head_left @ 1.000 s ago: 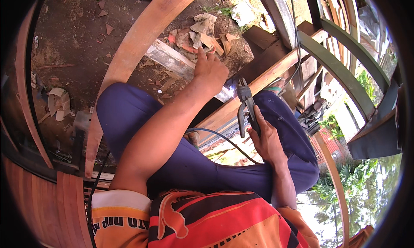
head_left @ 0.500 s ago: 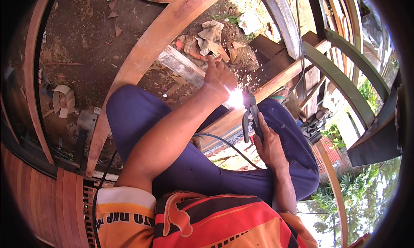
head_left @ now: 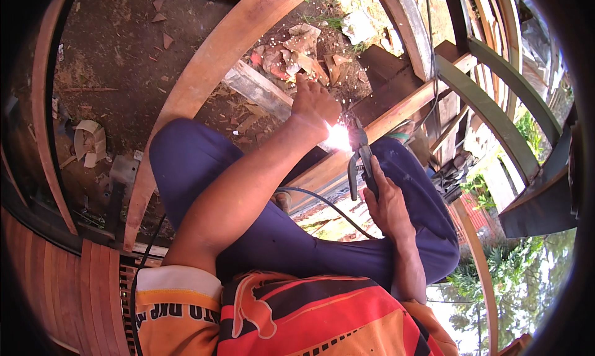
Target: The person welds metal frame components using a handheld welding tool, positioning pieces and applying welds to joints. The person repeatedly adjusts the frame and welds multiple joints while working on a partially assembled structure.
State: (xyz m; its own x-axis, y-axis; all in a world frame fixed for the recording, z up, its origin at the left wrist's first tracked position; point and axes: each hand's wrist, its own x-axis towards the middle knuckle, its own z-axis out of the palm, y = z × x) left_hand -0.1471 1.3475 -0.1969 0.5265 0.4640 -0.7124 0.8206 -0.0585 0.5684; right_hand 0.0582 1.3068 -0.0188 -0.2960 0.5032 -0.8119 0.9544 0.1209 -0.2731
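Note:
My right hand [head_left: 390, 207] grips a black welding electrode holder [head_left: 363, 158], its jaws tipped toward a glaring white arc [head_left: 338, 137]. The glare hides the electrode and the spot being welded. Just left of the arc, my left hand [head_left: 313, 107] is closed, its knuckles up. What its fingers hold is hidden. It lies over the end of a worn, pale metal beam [head_left: 260, 91]. A reddish-brown beam [head_left: 328, 173] runs diagonally beneath the arc, between my knees. Sparks scatter above both hands.
A large curved brown beam [head_left: 217, 65] arches up on the left. Dark curved metal ribs [head_left: 489, 111] stand at the right. A cable [head_left: 328, 206] crosses below the holder. Crumpled scraps [head_left: 304, 49] litter the dirt ground below. Reddish slats [head_left: 56, 281] lie at the lower left.
Sparks now spray farther up and to the left. The arc still burns in nearly the same place, and both hands have barely moved.

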